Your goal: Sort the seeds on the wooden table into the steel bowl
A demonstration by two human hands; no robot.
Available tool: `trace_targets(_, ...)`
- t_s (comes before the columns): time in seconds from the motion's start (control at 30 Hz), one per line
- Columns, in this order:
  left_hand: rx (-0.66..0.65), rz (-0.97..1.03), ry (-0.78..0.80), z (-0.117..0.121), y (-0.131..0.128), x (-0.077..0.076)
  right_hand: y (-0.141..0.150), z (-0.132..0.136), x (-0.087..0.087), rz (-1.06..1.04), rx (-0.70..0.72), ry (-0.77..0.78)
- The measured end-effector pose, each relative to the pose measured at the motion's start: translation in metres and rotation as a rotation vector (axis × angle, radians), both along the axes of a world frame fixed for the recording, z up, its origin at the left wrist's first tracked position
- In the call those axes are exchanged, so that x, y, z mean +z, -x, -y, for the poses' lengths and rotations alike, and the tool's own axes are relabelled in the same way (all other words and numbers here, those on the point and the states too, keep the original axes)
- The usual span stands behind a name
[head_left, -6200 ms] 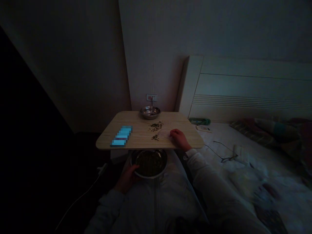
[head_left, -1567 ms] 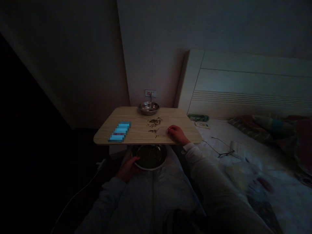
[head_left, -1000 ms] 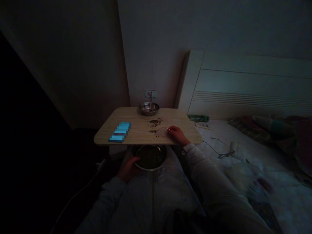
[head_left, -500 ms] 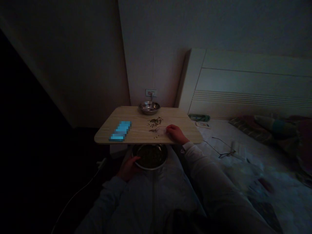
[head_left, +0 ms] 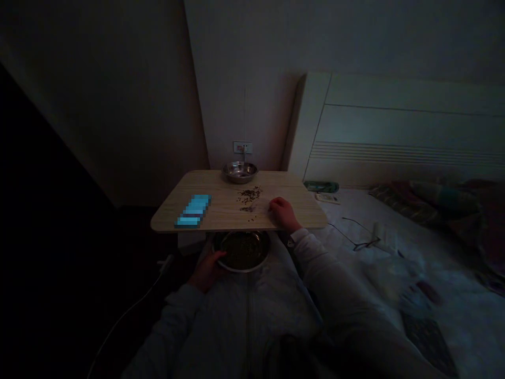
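My left hand [head_left: 206, 270] grips the left rim of a metal bowl [head_left: 241, 270] on my lap, thumb over the edge. Dark green grains or small beans fill the lower part of this bowl, and the table hides its far side. On the small wooden table [head_left: 221, 210], my right hand [head_left: 282, 211] rests with its fingers closed in a pinch. A faint, pale, see-through thing reaches from its fingertips leftward; its kind is unclear. Scattered dark grains [head_left: 250, 196] lie just left of that hand. Behind them stands a second metal bowl [head_left: 240, 172].
A lit phone [head_left: 193, 211] lies at the table's left. To the right, the bed [head_left: 355, 210] bears eyeglasses [head_left: 366, 244], a pale remote-like item [head_left: 327, 198], a green packet [head_left: 321, 187] and bedding. A cable [head_left: 130, 309] runs across the dark floor at left.
The view has shifted slightly. My right hand stays by the grains, its fingers turned a little; the thin thing at its fingertips shows less clearly. My left hand keeps hold of the bowl.
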State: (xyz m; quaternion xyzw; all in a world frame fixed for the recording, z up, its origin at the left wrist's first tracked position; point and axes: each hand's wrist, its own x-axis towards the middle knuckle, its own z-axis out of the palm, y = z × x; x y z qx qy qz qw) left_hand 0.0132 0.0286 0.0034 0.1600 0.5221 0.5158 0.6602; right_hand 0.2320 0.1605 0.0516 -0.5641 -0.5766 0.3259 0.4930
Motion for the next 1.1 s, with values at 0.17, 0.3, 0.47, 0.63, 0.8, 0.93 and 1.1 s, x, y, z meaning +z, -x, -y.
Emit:
trace_targets(0.17, -0.011, 0.0, -0.005, 0.002, -0.001, 0.003, 0.003, 0.003, 0.002, 0.067, 0.006, 0.016)
trace_targets(0.3, -0.02, 0.008, -0.006, 0.0, -0.001, 0.001, 0.004, 0.004, 0.002, 0.088, 0.032, 0.013)
trace_targets(0.47, 0.012, -0.037, 0.001, 0.001, 0.0, 0.003, 0.003, 0.002, -0.002, 0.079, 0.083, 0.032)
trace_targets(0.63, 0.012, -0.038, -0.004, 0.001, 0.0, 0.003, 0.003, -0.001, -0.007, 0.017, 0.137, 0.064)
trace_targets(0.8, -0.004, -0.035, -0.003, -0.001, 0.001, -0.001, 0.001, -0.002, -0.008, 0.042, 0.149, 0.037)
trace_targets(0.93, -0.007, -0.028, 0.0, -0.002, 0.0, -0.003, 0.001, 0.001, -0.004, 0.079, 0.186, 0.043)
trace_targets(1.1, -0.01, -0.022, 0.009, -0.002, 0.0, -0.001, 0.003, 0.006, 0.001, 0.089, 0.187, 0.087)
